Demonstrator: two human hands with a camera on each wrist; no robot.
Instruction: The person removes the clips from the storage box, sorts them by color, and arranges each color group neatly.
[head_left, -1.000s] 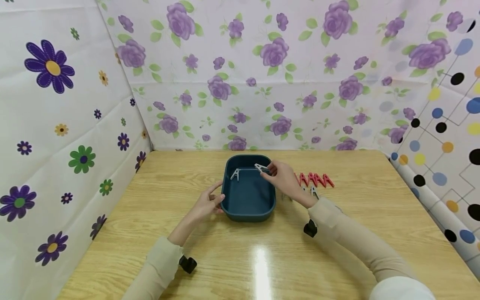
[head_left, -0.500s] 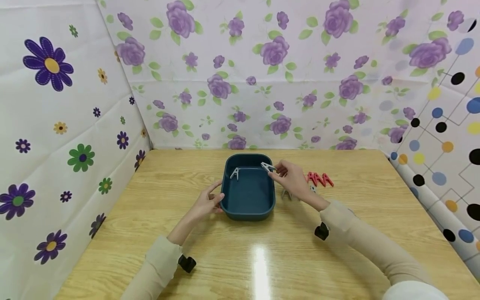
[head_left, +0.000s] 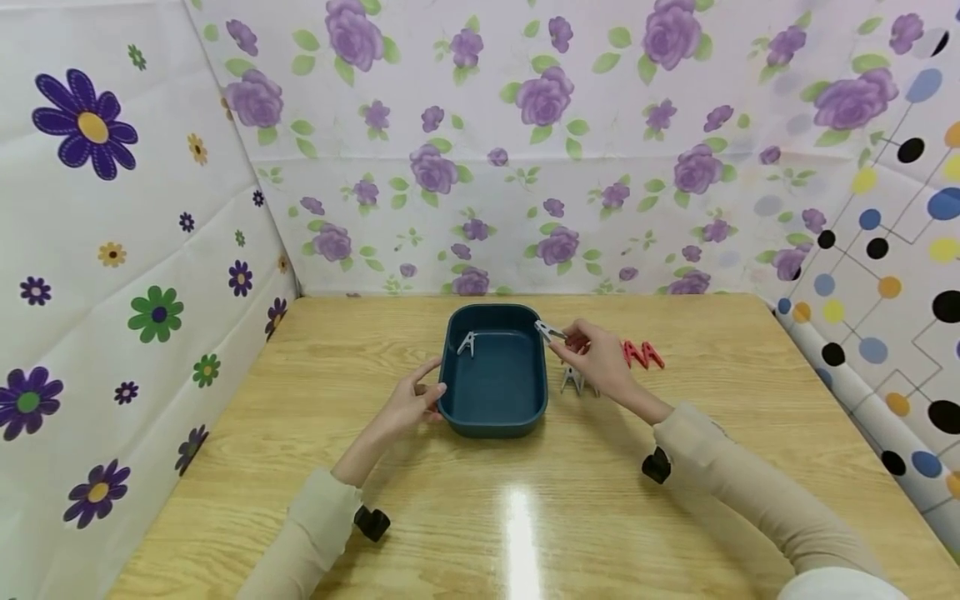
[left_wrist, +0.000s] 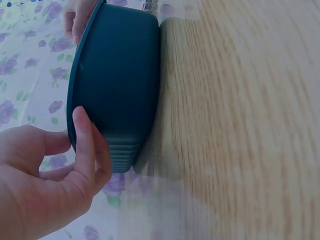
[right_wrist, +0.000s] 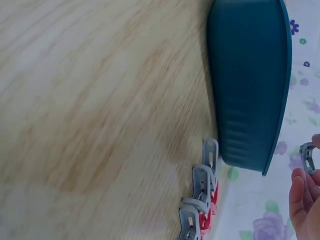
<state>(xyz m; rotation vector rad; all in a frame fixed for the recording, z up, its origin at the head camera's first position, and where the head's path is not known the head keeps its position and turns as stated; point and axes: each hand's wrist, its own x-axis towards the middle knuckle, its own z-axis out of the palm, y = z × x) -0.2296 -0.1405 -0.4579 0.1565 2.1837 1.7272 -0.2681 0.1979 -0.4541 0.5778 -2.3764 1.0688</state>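
A dark blue plastic bin (head_left: 495, 383) sits on the table in the head view. Its left rim is held by my left hand (head_left: 411, 402), thumb at the rim and fingers (left_wrist: 86, 145) against the outer wall in the left wrist view. My right hand (head_left: 606, 367) pinches a grey clothespin (head_left: 545, 330) at the bin's right rim, above the table. Another pale clothespin (head_left: 467, 342) lies inside the bin, near the back left corner. Right of the bin, under and beside my right hand, stand grey clothespins (right_wrist: 202, 181) in a row.
Red clothespins (head_left: 642, 354) stand behind the grey ones, partly hidden by my right hand. The wooden table (head_left: 450, 517) spreads in front of the bin. Flowered cloth (head_left: 495, 208) hangs at the back edge, with patterned sheets at both sides.
My right hand has drawn rightward with the grey clothespin, from over the bin's inside to its right rim. My left hand stays on the bin.
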